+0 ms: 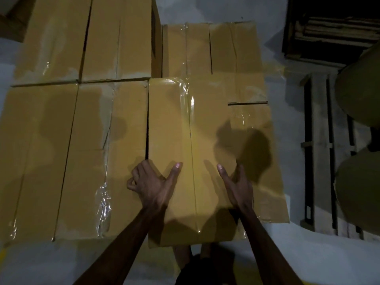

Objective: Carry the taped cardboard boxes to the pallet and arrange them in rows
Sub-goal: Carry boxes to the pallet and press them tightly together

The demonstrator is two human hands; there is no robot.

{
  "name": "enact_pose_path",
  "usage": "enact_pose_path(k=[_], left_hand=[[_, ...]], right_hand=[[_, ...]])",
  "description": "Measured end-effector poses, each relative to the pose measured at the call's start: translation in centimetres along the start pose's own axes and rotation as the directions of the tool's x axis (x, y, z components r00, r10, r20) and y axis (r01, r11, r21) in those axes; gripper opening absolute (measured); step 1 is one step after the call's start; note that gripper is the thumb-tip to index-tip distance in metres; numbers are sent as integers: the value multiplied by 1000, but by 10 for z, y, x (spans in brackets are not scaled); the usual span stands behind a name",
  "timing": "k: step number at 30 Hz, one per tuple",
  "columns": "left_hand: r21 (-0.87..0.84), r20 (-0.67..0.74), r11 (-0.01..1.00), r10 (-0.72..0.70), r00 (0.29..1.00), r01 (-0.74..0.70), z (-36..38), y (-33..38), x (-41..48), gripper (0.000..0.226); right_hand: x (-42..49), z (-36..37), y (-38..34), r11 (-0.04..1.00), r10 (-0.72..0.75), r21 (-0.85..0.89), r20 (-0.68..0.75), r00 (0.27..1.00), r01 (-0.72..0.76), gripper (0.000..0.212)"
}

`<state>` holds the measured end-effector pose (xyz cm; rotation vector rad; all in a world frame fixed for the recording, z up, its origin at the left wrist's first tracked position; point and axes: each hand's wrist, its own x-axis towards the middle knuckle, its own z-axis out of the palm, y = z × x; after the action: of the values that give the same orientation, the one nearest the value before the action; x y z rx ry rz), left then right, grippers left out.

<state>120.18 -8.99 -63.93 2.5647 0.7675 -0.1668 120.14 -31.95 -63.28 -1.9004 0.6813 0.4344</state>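
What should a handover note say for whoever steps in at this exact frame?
Left hand: grips the left side of the front box, thumb on top.
Right hand: grips its right side, thumb on top, fingers over the edge.
The front box lies on lower boxes, right of the taller stacked rows. It juts out towards the person.
Done: several taped boxes stand in rows.
Left: seat this box in line, then probably fetch more. An empty wooden pallet lies at right.

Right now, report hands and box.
Left hand and right hand grip the box by its sides, thumbs on top. Lower boxes beneath. Nothing obstructing.
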Motion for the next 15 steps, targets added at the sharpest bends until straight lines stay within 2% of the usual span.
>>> enact_pose_path(k=[9, 13, 15], left_hand=[[4, 19, 998, 55, 998, -55, 17, -9, 12, 115], [19, 12, 998, 62, 998, -62, 22, -8, 15, 113], [41, 18, 997, 67, 998, -68, 25, -12, 17, 111]], right_hand=[[14, 11, 4, 1000, 16, -10, -12, 1000, -16, 111], [17, 17, 9, 999, 2, 46, -19, 1000, -1, 96], [17, 20, 12, 999, 3, 39, -11, 1000, -3, 99]])
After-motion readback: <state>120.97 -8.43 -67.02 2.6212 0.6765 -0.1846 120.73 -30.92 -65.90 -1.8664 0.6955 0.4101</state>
